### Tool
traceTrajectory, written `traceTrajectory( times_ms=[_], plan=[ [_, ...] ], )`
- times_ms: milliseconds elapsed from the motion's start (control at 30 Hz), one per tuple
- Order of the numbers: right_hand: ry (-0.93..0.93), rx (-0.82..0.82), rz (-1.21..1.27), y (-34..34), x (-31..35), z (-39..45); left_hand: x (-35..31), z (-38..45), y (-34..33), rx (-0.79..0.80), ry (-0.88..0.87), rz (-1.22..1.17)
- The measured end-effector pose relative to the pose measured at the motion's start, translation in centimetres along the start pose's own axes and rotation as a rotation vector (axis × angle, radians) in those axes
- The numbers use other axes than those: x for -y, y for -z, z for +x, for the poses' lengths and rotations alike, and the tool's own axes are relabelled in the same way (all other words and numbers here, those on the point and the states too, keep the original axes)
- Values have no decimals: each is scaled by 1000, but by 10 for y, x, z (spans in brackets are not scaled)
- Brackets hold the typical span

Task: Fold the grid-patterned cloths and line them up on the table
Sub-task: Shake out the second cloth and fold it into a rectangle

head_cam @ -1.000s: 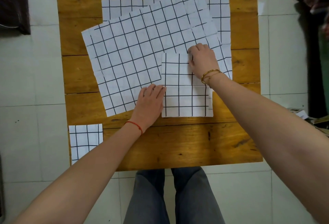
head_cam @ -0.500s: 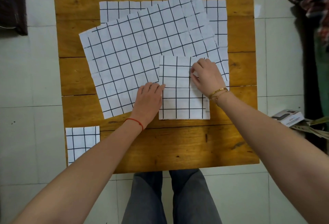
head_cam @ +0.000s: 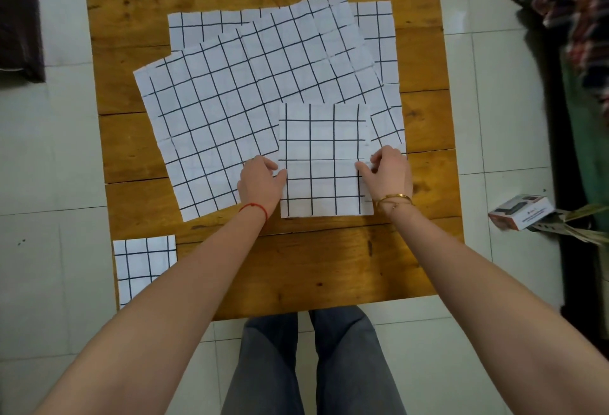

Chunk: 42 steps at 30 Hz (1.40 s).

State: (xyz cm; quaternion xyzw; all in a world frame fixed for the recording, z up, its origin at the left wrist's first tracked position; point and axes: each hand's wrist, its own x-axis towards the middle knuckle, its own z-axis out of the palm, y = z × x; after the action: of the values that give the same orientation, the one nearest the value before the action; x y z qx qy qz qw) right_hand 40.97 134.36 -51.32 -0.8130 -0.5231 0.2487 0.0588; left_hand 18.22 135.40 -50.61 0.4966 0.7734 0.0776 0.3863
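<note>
- Our left hand (head_cam: 260, 180) and right hand (head_cam: 389, 171) pinch opposite side edges of the folded cloth (head_cam: 324, 159).
- It lies on the desk (head_cam: 296, 269), overlapping unfolded cloths (head_cam: 237, 101).
- Light and limp, we judge; grip edges at the crease.

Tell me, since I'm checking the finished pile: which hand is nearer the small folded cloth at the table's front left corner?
Left. The left hand sits up and to the right of that small folded cloth; the right hand is farther right, across the half-folded cloth.
</note>
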Motion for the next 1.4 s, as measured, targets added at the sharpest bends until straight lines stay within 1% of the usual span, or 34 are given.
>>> traceTrajectory(
  times_ms=[100, 200, 333, 467, 567, 700, 767, 900, 1033, 1133, 1200, 1267, 1400],
  plan=[
    [-131, -5, 124, -6, 1, -3, -3, 2, -1, 12, 39, -38],
    [-227, 1, 185, -9, 4, -3, -5, 2, -1, 5, 58, -68],
    [-329, 37, 283, -9, 7, 1, -6, 3, -1, 13, 88, -142],
    [-371, -8, 424, -8, 9, 0, -6, -1, 2, 5, 96, -277],
    [-335, -33, 504, -4, 10, -3, -8, -4, 11, 3, 98, -367],
    [-246, -59, 596, 7, 14, -5, -10, -7, 31, 41, 117, -590],
    [-192, -81, 667, 17, 17, -5, -12, -10, 44, 79, 93, -668],
    [-120, -52, 766, 37, 24, -6, -14, -14, 69, 139, 18, -689],
    [-52, -19, 790, 46, 31, -7, -13, -16, 80, 144, -111, -662],
    [48, 14, 814, 51, 34, -9, -11, -19, 83, 74, -217, -506],
    [112, 63, 842, 54, 36, -11, -10, -21, 85, 10, -246, -392],
    [155, 95, 865, 56, 41, -14, -9, -22, 88, -32, -258, -339],
    [167, 61, 883, 60, 48, -18, -9, -24, 91, -68, -269, -330]
  ],
)
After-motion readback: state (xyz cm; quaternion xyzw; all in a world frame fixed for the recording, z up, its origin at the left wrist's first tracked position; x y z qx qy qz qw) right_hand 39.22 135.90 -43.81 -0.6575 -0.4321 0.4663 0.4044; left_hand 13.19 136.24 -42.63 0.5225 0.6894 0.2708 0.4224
